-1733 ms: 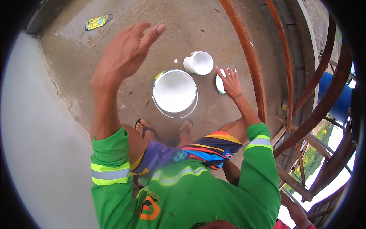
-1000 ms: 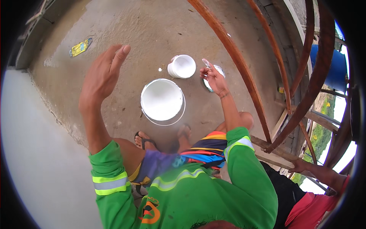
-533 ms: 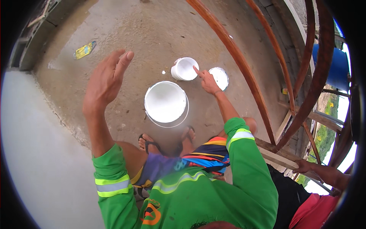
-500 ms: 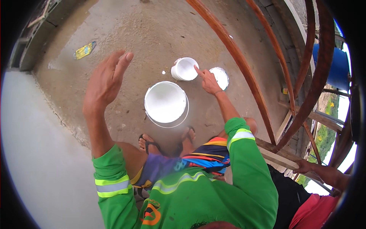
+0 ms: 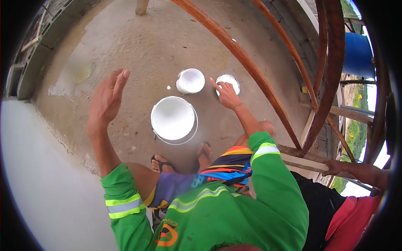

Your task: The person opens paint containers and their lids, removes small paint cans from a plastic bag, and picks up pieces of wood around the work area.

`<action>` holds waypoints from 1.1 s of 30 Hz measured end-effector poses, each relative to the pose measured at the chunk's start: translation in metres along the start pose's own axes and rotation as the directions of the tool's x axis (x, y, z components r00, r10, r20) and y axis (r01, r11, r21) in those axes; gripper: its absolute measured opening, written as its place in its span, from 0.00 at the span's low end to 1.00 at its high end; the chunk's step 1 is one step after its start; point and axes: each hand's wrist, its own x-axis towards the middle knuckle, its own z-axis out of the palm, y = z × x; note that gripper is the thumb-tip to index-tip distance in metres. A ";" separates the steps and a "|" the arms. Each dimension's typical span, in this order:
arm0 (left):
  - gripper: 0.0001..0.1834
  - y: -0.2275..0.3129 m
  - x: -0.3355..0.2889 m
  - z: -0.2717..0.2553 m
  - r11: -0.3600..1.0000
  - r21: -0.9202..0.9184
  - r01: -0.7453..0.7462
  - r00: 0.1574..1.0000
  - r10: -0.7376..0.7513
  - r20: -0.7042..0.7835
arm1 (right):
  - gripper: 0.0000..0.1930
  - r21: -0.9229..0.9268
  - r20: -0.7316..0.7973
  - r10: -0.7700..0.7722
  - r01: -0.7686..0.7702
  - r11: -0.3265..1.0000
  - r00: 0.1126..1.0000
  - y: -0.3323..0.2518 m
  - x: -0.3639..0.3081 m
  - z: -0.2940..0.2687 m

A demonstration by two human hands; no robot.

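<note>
- While the left hand (image 5: 104,100) hangs with its fingers straight, together and empty, the right hand (image 5: 229,98) has its fingers loosely parted, index extended, gripping nothing visible.
- Partly behind the right fingers lies a white disc (image 5: 228,78); whether they touch it, I cannot tell.
- Just left of the right fingers is a small white bucket (image 5: 191,80).
- Between both hands' fingers, nearer the body, stands a large white bucket (image 5: 173,118).
</note>
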 end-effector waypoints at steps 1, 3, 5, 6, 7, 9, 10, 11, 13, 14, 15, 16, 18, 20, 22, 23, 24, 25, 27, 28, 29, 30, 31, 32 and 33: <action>0.39 0.003 0.001 -0.002 1.000 -0.005 -0.005 1.000 0.005 0.003 | 0.42 -0.006 -0.009 0.004 -0.004 1.000 1.000 -0.007 0.007 -0.001; 0.39 0.005 0.002 0.000 0.999 0.001 -0.042 0.999 0.042 0.010 | 0.43 -0.031 0.053 0.087 -0.085 0.996 0.995 -0.019 0.015 0.003; 0.39 0.002 0.006 0.006 0.997 0.007 -0.079 0.997 0.078 0.026 | 0.43 -0.105 0.129 0.135 -0.122 0.987 0.982 -0.025 0.013 0.008; 0.38 -0.002 0.006 0.007 0.996 0.004 -0.087 0.996 0.086 0.015 | 0.43 -0.177 0.200 0.180 -0.145 0.973 0.963 -0.026 0.010 0.013; 0.38 -0.005 0.008 0.006 0.995 -0.001 -0.099 0.995 0.099 0.005 | 0.43 -0.180 0.194 0.191 -0.157 0.971 0.962 -0.026 0.004 0.015; 0.38 -0.007 0.009 0.004 0.995 -0.025 -0.096 0.995 0.097 0.018 | 0.41 -0.356 0.220 0.193 -0.105 0.929 0.956 -0.022 -0.015 0.012; 0.38 -0.009 0.010 0.002 0.996 -0.043 -0.079 0.997 0.080 0.021 | 0.41 -0.369 0.207 0.214 -0.126 0.921 0.955 -0.022 -0.021 0.004; 0.38 -0.010 0.008 0.001 0.993 -0.053 -0.109 0.994 0.110 0.023 | 0.41 -0.118 0.117 0.317 -0.304 0.946 0.941 -0.022 -0.028 -0.005; 0.37 -0.008 0.008 0.000 0.998 0.035 -0.049 0.998 0.048 0.033 | 0.41 0.707 0.027 0.481 -0.357 0.610 0.876 -0.007 -0.016 -0.037; 0.37 -0.010 0.013 -0.002 0.996 0.030 -0.081 0.997 0.081 0.011 | 0.41 0.985 0.116 0.495 -0.163 0.053 0.861 0.000 -0.019 -0.059; 0.37 -0.027 0.014 -0.003 0.998 0.029 -0.061 0.998 0.061 0.017 | 0.41 0.827 0.210 0.423 0.070 -0.557 0.881 -0.030 -0.012 -0.109; 0.38 -0.030 0.019 0.001 0.997 0.002 -0.072 0.997 0.072 0.037 | 0.43 0.778 0.063 0.441 0.232 -0.584 0.895 -0.038 -0.016 -0.153; 0.38 -0.035 0.032 0.005 0.996 -0.007 -0.094 0.993 0.094 0.077 | 0.45 0.700 -0.103 0.488 0.412 -0.583 0.867 -0.054 -0.026 -0.221; 0.38 -0.038 0.042 0.006 0.992 -0.019 -0.123 0.986 0.124 0.109 | 0.45 0.708 -0.222 0.537 0.512 -0.485 0.814 -0.060 -0.034 -0.280; 0.40 -0.040 0.050 0.010 0.998 0.050 -0.031 0.992 0.025 0.121 | 0.45 0.800 -0.327 0.537 0.531 -0.280 0.777 -0.058 -0.050 -0.318; 0.40 -0.041 0.055 0.016 0.997 0.065 -0.031 0.992 0.023 0.125 | 0.44 0.859 -0.390 0.517 0.503 -0.093 0.762 -0.055 -0.058 -0.336; 0.41 -0.045 0.058 0.017 0.996 0.087 -0.026 0.993 0.015 0.120 | 0.44 0.859 -0.472 0.528 0.503 0.097 0.706 -0.056 -0.062 -0.355; 0.41 -0.055 0.066 0.021 0.996 0.082 -0.027 0.993 0.017 0.120 | 0.44 0.843 -0.505 0.522 0.523 0.127 0.687 -0.057 -0.065 -0.373; 0.41 -0.063 0.078 0.032 0.996 0.062 -0.060 0.993 0.054 0.105 | 0.43 0.724 -0.690 0.456 0.537 0.434 0.562 -0.056 -0.075 -0.413; 0.39 -0.064 0.081 0.034 0.993 0.024 -0.113 0.984 0.109 0.142 | 0.42 0.691 -0.720 0.452 0.484 0.537 0.526 -0.054 -0.077 -0.431; 0.38 -0.065 0.083 0.038 0.986 -0.016 -0.165 0.971 0.165 0.173 | 0.42 0.665 -0.744 0.436 0.497 0.558 0.507 -0.045 -0.076 -0.441; 0.35 -0.069 0.084 0.045 0.971 -0.110 -0.210 0.961 0.226 0.161 | 0.42 0.557 -0.761 0.407 0.188 0.809 0.505 -0.028 -0.073 -0.446; 0.34 -0.077 0.087 0.053 0.946 -0.200 -0.255 0.946 0.287 0.151 | 0.42 0.362 -0.771 0.392 -0.160 0.918 0.501 -0.010 -0.069 -0.444; 0.32 -0.075 0.091 0.070 0.922 -0.275 -0.272 0.933 0.323 0.159 | 0.43 0.298 -0.749 0.410 -0.288 0.910 0.520 0.022 -0.067 -0.427; 0.31 -0.067 0.093 0.087 0.894 -0.348 -0.282 0.918 0.357 0.173 | 0.44 0.231 -0.722 0.439 -0.413 0.881 0.534 0.048 -0.064 -0.417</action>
